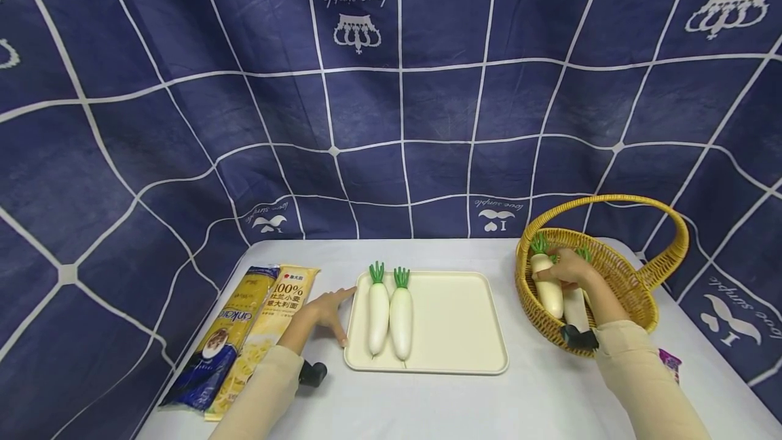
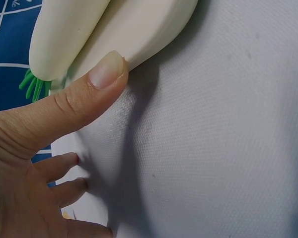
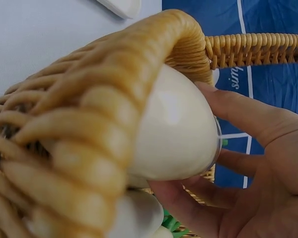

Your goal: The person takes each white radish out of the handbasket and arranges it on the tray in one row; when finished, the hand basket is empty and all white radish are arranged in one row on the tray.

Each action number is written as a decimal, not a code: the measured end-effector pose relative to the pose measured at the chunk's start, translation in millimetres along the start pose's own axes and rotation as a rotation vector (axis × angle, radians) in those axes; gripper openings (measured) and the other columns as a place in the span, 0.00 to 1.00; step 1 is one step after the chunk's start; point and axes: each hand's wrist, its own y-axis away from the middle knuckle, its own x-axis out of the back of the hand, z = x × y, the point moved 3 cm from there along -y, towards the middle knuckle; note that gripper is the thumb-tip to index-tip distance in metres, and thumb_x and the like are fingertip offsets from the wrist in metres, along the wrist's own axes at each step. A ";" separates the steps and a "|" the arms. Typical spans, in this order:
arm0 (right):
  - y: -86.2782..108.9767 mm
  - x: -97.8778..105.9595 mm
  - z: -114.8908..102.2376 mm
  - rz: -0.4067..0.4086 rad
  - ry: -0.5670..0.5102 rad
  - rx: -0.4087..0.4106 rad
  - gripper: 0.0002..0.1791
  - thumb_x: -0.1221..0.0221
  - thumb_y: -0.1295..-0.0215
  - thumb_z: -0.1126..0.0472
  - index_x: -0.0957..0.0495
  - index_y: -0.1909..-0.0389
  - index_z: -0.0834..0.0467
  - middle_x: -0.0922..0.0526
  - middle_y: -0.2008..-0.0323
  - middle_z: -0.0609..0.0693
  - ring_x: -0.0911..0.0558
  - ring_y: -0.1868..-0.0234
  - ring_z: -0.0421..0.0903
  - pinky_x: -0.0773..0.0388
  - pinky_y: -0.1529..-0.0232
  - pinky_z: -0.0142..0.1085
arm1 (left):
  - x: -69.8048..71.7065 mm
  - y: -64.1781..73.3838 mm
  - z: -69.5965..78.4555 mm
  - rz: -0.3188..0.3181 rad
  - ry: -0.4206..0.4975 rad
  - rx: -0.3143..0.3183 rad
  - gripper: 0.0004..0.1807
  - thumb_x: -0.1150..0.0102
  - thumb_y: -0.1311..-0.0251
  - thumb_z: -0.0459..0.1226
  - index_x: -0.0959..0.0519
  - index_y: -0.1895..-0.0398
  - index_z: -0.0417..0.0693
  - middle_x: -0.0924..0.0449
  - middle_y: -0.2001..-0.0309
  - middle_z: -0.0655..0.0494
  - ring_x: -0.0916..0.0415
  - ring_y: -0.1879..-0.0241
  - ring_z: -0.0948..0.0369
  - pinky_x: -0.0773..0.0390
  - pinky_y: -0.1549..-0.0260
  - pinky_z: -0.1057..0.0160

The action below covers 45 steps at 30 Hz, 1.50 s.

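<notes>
right hand [image 1: 571,268]: at the right of the frame, pinching one white radish [image 1: 548,287], thumb on one side and fingers on the other.
basket [image 1: 618,276]: right side of the worktop [image 1: 427,406]; the pinched radish is inside it, leaning at the near-left wall, with another radish [image 1: 575,307] just beside it.
left hand [image 1: 328,311]: left of centre, fingers spread, nothing held; thumb at the edge of the tray [image 1: 452,321], seemingly touching.
tray radishes: left radish [image 1: 377,318] and right radish [image 1: 400,324] lie side by side in the tray's left half, leaves toward the top of the frame; its right half is bare.
basket handle [image 1: 611,199]: arches above; a lift would best come out left of it, leaves clear.
radish grip: smooth and rounded, so likely to slip; hold it round the thick middle, leaving its neighbour undisturbed.
tray edge: light left-hand steadying should suffice.
</notes>
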 end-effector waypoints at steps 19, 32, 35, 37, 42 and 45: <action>1.3 -0.9 6.1 0.042 -0.022 0.041 0.52 0.32 0.51 0.53 0.49 0.37 0.79 0.33 0.54 0.79 0.21 0.68 0.54 0.16 0.72 0.42 | -2.0 -1.5 -2.4 0.000 0.011 0.001 0.64 0.18 0.79 0.38 0.43 0.29 0.46 0.45 0.31 0.35 0.52 0.32 0.34 0.50 0.34 0.37; 8.7 0.0 12.0 0.140 -0.081 0.051 0.46 0.36 0.46 0.58 0.49 0.36 0.79 0.32 0.54 0.77 0.23 0.67 0.51 0.18 0.73 0.38 | -1.7 -0.5 -2.4 0.005 0.018 -0.004 0.64 0.18 0.79 0.37 0.42 0.29 0.46 0.45 0.31 0.34 0.52 0.32 0.33 0.50 0.34 0.37; 13.0 2.5 13.0 0.159 -0.131 0.061 0.46 0.37 0.45 0.57 0.50 0.35 0.78 0.32 0.53 0.76 0.23 0.67 0.50 0.18 0.72 0.38 | -1.4 -0.7 -2.4 0.004 0.011 -0.002 0.64 0.18 0.79 0.37 0.42 0.29 0.46 0.45 0.31 0.34 0.52 0.33 0.33 0.49 0.34 0.37; 15.2 4.6 14.2 0.167 -0.155 0.063 0.47 0.37 0.44 0.56 0.51 0.35 0.78 0.31 0.54 0.75 0.23 0.68 0.47 0.19 0.72 0.37 | -1.2 -0.9 -2.3 0.005 0.011 -0.001 0.64 0.18 0.80 0.37 0.42 0.29 0.46 0.45 0.31 0.34 0.52 0.33 0.34 0.49 0.34 0.37; 17.8 8.7 18.7 0.183 -0.231 0.064 0.47 0.38 0.42 0.56 0.54 0.34 0.78 0.29 0.55 0.72 0.22 0.71 0.42 0.18 0.72 0.36 | -1.8 -2.2 -3.0 0.003 0.009 0.001 0.64 0.18 0.80 0.38 0.42 0.29 0.46 0.45 0.31 0.35 0.52 0.32 0.34 0.49 0.34 0.38; 19.0 9.9 20.9 0.189 -0.272 0.060 0.48 0.39 0.41 0.56 0.56 0.33 0.78 0.30 0.53 0.74 0.21 0.71 0.41 0.17 0.71 0.36 | -1.8 -2.4 -3.5 0.000 -0.002 0.001 0.65 0.18 0.80 0.38 0.43 0.29 0.46 0.45 0.31 0.35 0.52 0.32 0.35 0.49 0.34 0.38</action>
